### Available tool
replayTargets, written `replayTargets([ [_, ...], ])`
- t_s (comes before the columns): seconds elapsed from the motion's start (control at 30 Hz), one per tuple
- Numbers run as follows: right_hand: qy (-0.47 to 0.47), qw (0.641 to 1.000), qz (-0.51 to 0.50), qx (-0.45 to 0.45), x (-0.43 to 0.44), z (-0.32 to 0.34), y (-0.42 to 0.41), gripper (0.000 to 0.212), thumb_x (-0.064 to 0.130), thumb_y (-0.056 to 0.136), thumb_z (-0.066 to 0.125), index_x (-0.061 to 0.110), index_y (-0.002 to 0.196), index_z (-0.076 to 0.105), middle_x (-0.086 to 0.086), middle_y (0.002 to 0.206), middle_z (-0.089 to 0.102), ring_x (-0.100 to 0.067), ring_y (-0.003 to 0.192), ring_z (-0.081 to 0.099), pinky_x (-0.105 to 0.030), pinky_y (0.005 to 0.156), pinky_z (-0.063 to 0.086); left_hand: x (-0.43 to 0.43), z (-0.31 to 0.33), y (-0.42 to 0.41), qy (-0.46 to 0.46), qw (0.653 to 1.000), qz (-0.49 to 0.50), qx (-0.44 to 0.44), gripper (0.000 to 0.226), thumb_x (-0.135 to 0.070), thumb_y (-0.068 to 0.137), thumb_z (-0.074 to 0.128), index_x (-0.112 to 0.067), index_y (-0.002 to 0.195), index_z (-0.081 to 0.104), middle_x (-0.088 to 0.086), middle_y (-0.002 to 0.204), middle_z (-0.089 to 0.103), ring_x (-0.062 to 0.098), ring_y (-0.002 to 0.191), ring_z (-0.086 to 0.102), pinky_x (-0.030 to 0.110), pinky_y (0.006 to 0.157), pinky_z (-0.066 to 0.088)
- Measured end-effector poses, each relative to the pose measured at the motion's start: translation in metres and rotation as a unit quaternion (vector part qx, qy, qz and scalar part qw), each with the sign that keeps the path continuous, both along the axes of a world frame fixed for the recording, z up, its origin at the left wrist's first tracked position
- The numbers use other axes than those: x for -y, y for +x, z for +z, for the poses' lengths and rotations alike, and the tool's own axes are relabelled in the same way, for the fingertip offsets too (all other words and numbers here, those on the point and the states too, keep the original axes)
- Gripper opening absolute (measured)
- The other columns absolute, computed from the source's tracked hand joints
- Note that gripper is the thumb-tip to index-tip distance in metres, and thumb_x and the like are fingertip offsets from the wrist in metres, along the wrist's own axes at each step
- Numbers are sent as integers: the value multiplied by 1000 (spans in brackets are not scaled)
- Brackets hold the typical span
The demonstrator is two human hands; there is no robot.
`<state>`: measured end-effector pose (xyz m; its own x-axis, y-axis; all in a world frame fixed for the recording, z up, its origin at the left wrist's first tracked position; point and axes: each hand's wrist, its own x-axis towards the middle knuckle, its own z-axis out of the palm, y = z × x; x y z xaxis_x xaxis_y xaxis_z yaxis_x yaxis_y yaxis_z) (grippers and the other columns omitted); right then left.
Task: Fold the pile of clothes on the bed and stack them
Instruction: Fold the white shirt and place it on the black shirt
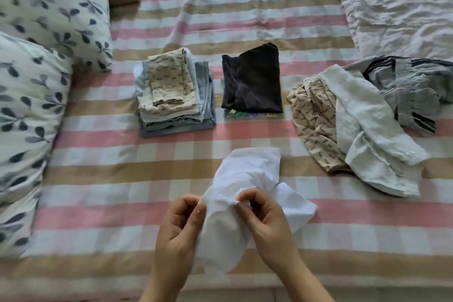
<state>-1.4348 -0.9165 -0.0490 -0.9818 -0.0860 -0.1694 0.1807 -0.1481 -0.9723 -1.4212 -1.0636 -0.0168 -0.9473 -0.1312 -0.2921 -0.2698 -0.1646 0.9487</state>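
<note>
Left hand [179, 225] and right hand [264, 218] each pinch a crumpled white garment [245, 174] near the bed's [98, 174] front edge, and folding looks past halfway (roughly): a light stack [171, 95] and a dark stack [255, 81] sit done beyond, with a loose pile [362, 125] left at right.

A crumpled white garment [247, 176], pinched at its near end between my left hand [180, 224] and right hand [266, 219], trails onto the striped bed [117, 171], with a folded beige-and-blue stack [171, 95], a folded dark stack [256, 81] beside it, and an unfolded heap [362, 125] at right.
</note>
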Motion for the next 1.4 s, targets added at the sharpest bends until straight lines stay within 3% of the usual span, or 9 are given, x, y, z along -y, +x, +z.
replayTargets([
  [0.13,109,990,44,77,13,-47,16,9,21,85,61,22,77,61,11,72,61,-1,69,54,-15,64,42,10,-59,25,-25,997,-23,67,23,-29,83,60,-6,81,60,8,71,57,17,66,50,27,61,41],
  [0.4,184,919,31,347,-18,-131,34,31,-7,88,38,11,90,63,-7,91,64,-19,84,58,-16,62,48,-28,-150,47,-77,960,-200,181,27,4,88,48,-19,89,62,-9,83,65,-5,76,59,14,72,45],
  [0.53,289,927,0,238,-22,-126,35,14,20,92,56,10,92,66,-10,97,61,-23,99,54,-30,86,44,-29,-151,45,-136,927,-312,155,49,8,80,40,-31,105,57,-14,107,61,-9,100,55,8,86,41],
  [0.63,383,904,20,188,-5,-116,28,38,45,81,64,18,109,62,0,107,54,-16,107,47,-31,93,40,-15,-140,38,-200,911,-342,112,46,4,77,38,-34,93,60,-14,97,64,-7,91,58,12,81,45],
  [0.73,469,859,54,198,18,-117,9,58,59,76,60,21,119,51,1,120,48,-19,118,41,-36,97,39,-1,-128,21,-262,931,-244,72,40,8,78,45,-28,75,61,-8,77,65,3,74,60,17,69,47],
  [0.83,526,816,87,223,32,-122,-4,37,45,85,55,22,114,53,0,123,51,-22,119,42,-40,96,39,0,-121,-3,-299,940,-161,-22,37,14,78,46,-19,77,63,-8,75,62,6,73,58,14,66,46],
  [1.1,296,928,-125,188,-21,-104,25,17,1,82,59,15,85,67,-2,84,68,-23,86,62,-38,76,49,-30,-126,-46,-336,861,-378,-51,44,12,82,41,-12,112,64,-5,110,62,11,106,53,6,87,35],
  [1.27,172,922,-308,162,-85,-82,45,28,-6,83,60,22,79,65,14,66,69,1,61,60,-10,57,47,-49,-123,-54,-352,846,-398,-36,36,3,89,43,-13,116,61,-1,117,61,12,109,53,14,91,37],
  [1.4,182,908,-349,146,-128,-80,52,24,0,85,61,23,79,65,10,68,68,3,59,58,-9,56,46,-80,-123,-54,-344,838,-420,-57,30,-7,92,47,-14,118,59,-2,117,59,12,108,53,25,93,42],
])
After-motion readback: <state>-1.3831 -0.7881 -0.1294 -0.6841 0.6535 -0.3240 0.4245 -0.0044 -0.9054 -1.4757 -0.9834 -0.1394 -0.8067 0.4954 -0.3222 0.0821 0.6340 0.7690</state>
